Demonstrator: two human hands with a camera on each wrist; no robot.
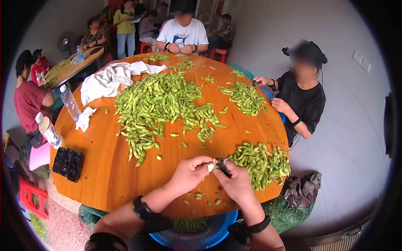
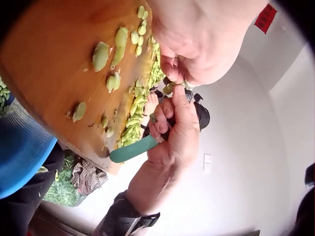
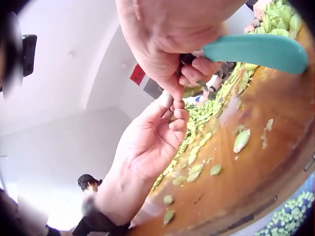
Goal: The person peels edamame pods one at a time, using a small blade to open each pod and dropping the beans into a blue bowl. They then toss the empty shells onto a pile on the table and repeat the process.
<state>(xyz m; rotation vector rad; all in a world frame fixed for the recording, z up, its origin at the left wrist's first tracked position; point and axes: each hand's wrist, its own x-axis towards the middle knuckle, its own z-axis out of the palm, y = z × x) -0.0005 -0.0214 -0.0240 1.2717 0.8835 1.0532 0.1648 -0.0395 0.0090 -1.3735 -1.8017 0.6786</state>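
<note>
My left hand (image 1: 190, 172) and right hand (image 1: 236, 182) meet at the near table edge. The left fingertips pinch a small greenish pod (image 2: 170, 89), mostly hidden between the hands. Curled around a teal-handled tool (image 3: 256, 50) are the fingers of my right hand (image 3: 172, 37); its dark end (image 1: 225, 167) shows in the head view. The right thumb and fingertip touch at the pod, close to the left thumb. Loose beans and pods (image 2: 101, 56) lie on the wood beside the hands.
A large pod heap (image 1: 159, 100) covers the middle of the round table (image 1: 100, 167), with a smaller pile (image 1: 259, 165) to the right. A blue basin (image 1: 194, 232) sits below the edge. Bottles (image 1: 49, 130), a black tray (image 1: 68, 164) and cloth (image 1: 109, 81) stand left. People sit around.
</note>
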